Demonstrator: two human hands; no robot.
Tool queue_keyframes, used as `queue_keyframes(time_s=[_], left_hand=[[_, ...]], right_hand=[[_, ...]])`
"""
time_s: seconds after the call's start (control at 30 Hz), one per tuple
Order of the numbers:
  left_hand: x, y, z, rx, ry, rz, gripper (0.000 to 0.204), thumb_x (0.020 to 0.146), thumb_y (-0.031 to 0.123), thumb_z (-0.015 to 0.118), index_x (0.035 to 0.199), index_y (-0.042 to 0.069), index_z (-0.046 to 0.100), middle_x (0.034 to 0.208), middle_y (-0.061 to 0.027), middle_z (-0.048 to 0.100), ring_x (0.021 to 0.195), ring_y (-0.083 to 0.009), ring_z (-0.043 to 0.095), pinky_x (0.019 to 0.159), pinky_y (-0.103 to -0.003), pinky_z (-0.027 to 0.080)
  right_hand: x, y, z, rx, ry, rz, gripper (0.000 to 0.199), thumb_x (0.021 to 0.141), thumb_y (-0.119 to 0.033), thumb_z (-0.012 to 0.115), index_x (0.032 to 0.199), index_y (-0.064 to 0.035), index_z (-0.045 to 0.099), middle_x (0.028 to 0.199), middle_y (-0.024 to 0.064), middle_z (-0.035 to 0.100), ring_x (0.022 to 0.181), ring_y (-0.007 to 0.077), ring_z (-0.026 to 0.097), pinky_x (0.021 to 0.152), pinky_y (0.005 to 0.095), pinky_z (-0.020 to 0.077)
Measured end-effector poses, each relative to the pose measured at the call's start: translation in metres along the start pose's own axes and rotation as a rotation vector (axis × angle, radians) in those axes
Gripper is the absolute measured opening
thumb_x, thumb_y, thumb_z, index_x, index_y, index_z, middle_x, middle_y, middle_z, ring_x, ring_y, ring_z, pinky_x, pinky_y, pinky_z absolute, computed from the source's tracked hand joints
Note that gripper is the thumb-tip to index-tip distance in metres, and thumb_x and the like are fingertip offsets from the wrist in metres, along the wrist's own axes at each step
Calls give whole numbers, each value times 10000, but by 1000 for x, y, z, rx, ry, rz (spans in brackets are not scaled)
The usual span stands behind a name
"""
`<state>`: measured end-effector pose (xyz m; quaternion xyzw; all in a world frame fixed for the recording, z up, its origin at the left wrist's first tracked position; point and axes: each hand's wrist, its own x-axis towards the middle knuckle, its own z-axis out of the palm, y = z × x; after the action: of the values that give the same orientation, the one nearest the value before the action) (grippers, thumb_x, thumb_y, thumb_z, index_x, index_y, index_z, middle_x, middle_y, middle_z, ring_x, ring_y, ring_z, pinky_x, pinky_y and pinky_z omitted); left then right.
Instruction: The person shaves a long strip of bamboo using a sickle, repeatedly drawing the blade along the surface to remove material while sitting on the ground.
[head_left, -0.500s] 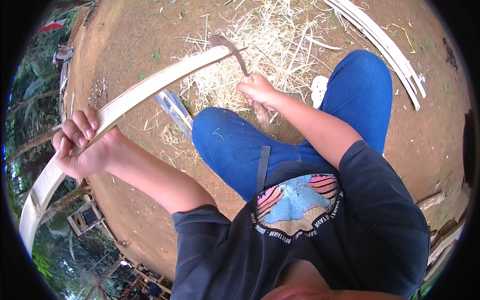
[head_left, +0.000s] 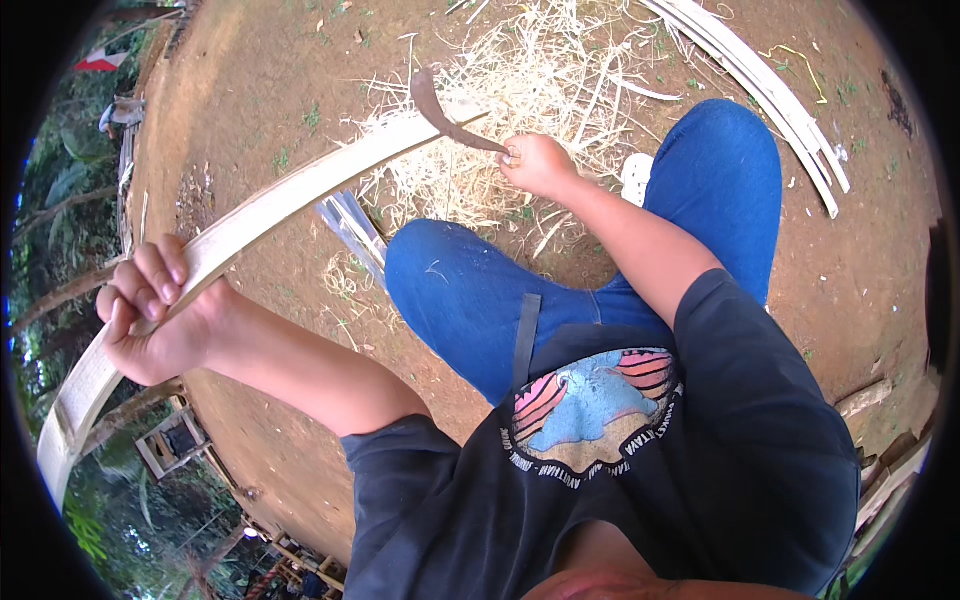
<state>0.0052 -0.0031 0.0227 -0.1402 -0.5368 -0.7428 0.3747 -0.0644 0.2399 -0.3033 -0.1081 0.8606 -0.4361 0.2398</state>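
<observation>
A long pale strip of split bamboo (head_left: 290, 190) runs from the lower left up toward the middle. My left hand (head_left: 165, 310) is closed round it, fingers over the top edge and thumb below. My right hand (head_left: 540, 165) grips a sickle (head_left: 440, 118) with a dark curved blade; the handle is mostly hidden in my fist. The blade lies across the strip near its far end, its tip pointing up and away. Whether the edge is cutting into the strip cannot be seen.
Pale shavings (head_left: 560, 70) cover the ground beyond my knees. Several long split strips (head_left: 760, 85) lie at the far right. Beside my left knee is a bundle of thin slats (head_left: 350, 228). A wooden frame (head_left: 172, 440) stands near the plants at left.
The sickle has swung from pointing steeply away to a flatter slant, and my right hand has shifted slightly right. My left hand and the strip have dipped a little.
</observation>
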Motion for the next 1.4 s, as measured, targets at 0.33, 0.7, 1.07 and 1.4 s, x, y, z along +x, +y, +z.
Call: queue_keyframes(time_s=[0.33, 0.7, 1.07, 1.4], left_hand=[[-10, -29, -13, 38, 178, 2, 222, 692, 157, 453, 475, 158, 409, 426, 0, 374, 350, -141, 355, 390, -270, 303], [8, 31, -13, 35, 15, 46, 218, 678, 175, 477, 467, 143, 436, 426, 2, 376, 349, -129, 356, 387, -256, 287], [3, -13, -16, 207, 372, 63, 571, 885, 653, 578, 623, 169, 426, 563, 23, 450, 531, -122, 494, 561, -276, 479], [-21, -66, -20, 376, 172, 130, 669, 836, 735, 553, 883, 89, 384, 720, -40, 467, 689, -240, 629, 754, -460, 624]], right_hand=[[-3, -26, 31, 555, -144, 1, 346, 903, -310, 656, 977, 28, 659, 711, 92, 661, 609, 203, 622, 628, 370, 525], [18, 59, 15, 211, 142, 367, 307, 846, -303, 653, 975, -30, 710, 900, 170, 721, 769, 299, 700, 727, 378, 538], [8, 8, 34, 818, 260, 259, 260, 866, -201, 672, 962, 37, 631, 668, 74, 614, 477, 137, 543, 470, 309, 447], [-36, -57, 32, 451, -51, -62, 266, 894, -285, 684, 858, -27, 631, 637, 17, 578, 536, 134, 536, 528, 337, 475]])
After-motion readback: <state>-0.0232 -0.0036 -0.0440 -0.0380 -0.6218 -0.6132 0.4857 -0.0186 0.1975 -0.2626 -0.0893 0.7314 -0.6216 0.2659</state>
